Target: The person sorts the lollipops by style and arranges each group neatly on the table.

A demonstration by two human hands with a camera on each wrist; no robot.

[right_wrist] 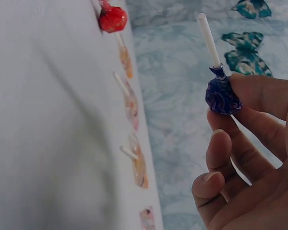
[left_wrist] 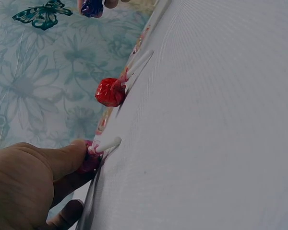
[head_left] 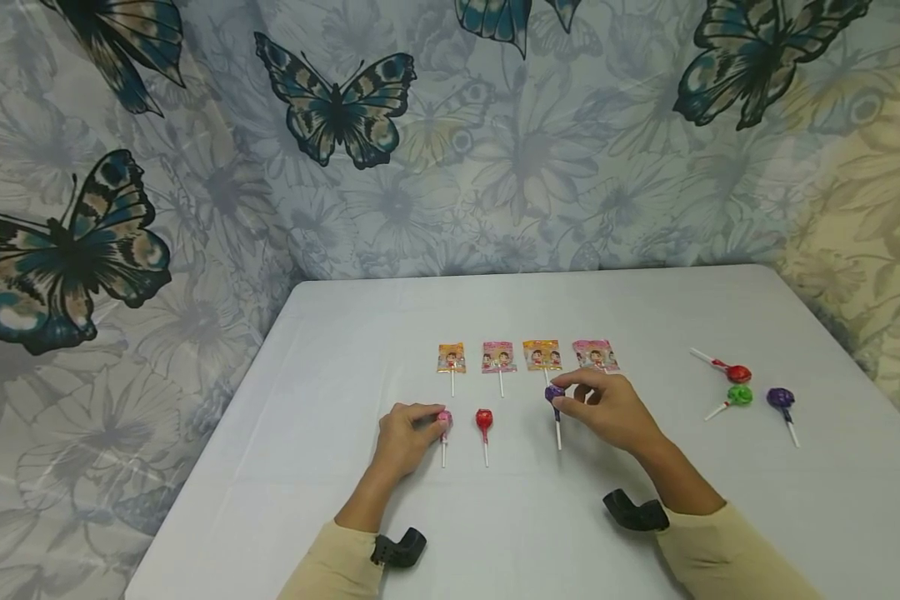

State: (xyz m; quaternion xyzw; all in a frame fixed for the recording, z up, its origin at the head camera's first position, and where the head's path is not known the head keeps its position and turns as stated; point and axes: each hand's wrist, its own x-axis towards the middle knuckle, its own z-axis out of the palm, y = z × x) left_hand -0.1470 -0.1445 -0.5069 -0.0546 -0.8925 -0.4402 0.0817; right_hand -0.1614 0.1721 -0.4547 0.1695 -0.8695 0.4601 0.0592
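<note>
My right hand (head_left: pixel 607 407) pinches a purple lollipop (head_left: pixel 554 393) by its wrapped head, its white stick pointing toward me; the right wrist view shows this purple lollipop (right_wrist: pixel 222 97) between thumb and fingertips. With thumb and fingers my left hand (head_left: pixel 405 437) pinches the head of a pink lollipop (head_left: pixel 444 417), partly hidden by the thumb in the left wrist view. Between the hands lies a red lollipop (head_left: pixel 483 420), stick toward me. Behind them is a row of flat-packed lollipops: an orange packet (head_left: pixel 452 358), a pink packet (head_left: pixel 498 357), another orange packet (head_left: pixel 542 355) and another pink packet (head_left: pixel 596 355).
On the right of the white table (head_left: pixel 330 350) lie a second red lollipop (head_left: pixel 738 373), a green lollipop (head_left: pixel 739 395) and another purple lollipop (head_left: pixel 781 398). A butterfly-patterned cloth (head_left: pixel 450 200) hangs behind the table's far edge and along its sides.
</note>
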